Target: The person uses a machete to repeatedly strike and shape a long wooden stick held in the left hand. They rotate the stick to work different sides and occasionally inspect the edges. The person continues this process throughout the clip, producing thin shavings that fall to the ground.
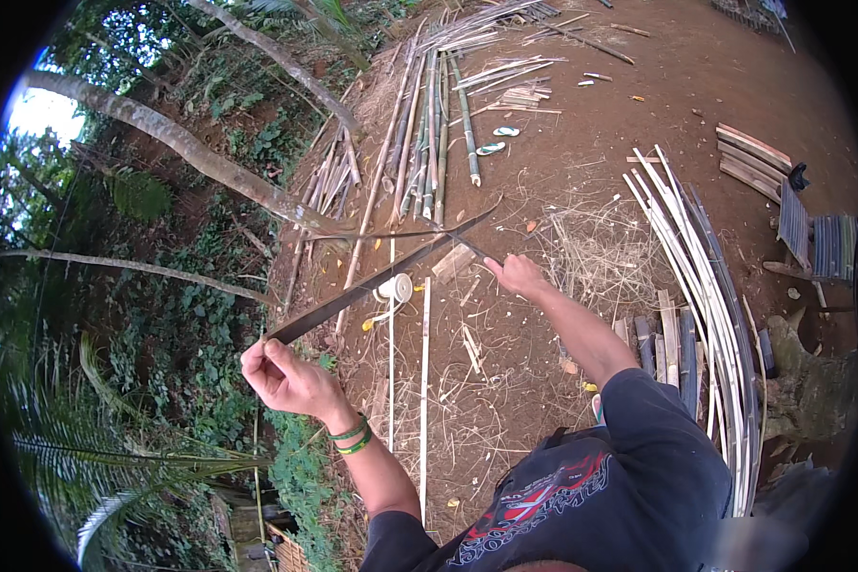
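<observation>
My left hand [291, 381], with green bands at its wrist, is closed on the near end of a long, dark flat strip [353, 294], likely split bamboo. The strip slants up to the right and narrows at its far end. My right hand [520, 276] grips a thin dark knife [462, 243], its handle mostly hidden in the fingers. The knife crosses the strip near its far part; whether they touch I cannot tell. A thin dark length [377, 235] also runs leftward from the crossing. Below them lie a pale coil [396, 289] and a wood block [453, 263].
Long bamboo poles [439, 133] lie ahead, near a pair of sandals [491, 149]. Pale shavings [605, 248] cover the ground to the right, beside a bundle of long strips [701, 296]. Short split pieces [670, 343] lie nearby. A tree trunk [181, 138] and undergrowth border the left.
</observation>
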The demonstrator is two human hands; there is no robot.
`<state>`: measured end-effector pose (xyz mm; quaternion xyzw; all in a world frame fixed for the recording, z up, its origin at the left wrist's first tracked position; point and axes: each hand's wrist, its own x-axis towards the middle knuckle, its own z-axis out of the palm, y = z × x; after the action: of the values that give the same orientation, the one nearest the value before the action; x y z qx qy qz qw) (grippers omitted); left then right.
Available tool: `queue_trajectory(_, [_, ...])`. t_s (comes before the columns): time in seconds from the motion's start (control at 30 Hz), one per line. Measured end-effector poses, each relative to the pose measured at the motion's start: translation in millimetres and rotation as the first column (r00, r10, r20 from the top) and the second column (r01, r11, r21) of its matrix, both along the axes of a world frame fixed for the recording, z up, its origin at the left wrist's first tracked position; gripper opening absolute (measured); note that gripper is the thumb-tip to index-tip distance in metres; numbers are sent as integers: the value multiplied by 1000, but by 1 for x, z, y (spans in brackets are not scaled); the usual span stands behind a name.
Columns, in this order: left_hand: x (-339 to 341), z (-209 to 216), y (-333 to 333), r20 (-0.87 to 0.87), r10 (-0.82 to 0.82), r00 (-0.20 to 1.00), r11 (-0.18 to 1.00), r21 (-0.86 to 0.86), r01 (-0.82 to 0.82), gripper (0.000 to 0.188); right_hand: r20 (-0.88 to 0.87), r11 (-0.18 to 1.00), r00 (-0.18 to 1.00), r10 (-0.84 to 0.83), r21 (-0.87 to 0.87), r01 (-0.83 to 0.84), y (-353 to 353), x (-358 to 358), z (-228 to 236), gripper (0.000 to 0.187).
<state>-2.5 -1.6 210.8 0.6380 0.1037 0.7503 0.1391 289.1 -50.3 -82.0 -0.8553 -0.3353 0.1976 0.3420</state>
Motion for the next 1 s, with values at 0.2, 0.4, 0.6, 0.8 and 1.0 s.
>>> queue_trajectory(0.2, [1,7,1,41,-62,997,996,-62,64,7,-660,976,745,102,210,52,29,-11,1,71])
queue_trajectory(0.4, [-6,-1,3,54,-62,997,994,-90,67,8,-539,972,838,82,229,52,-5,-51,72,65])
queue_trajectory(0.6, [-6,3,-4,80,-27,996,992,-121,36,9,-96,814,917,388,502,-291,-49,-135,157,62])
queue_trajectory(0.8, [-16,-5,-8,70,-62,996,989,-128,70,7,138,691,907,398,605,-396,-55,-140,139,60])
queue_trajectory(1.0, [-30,-9,2,108,-255,961,937,-218,273,11,-311,995,950,9,94,21,-41,-76,57,79])
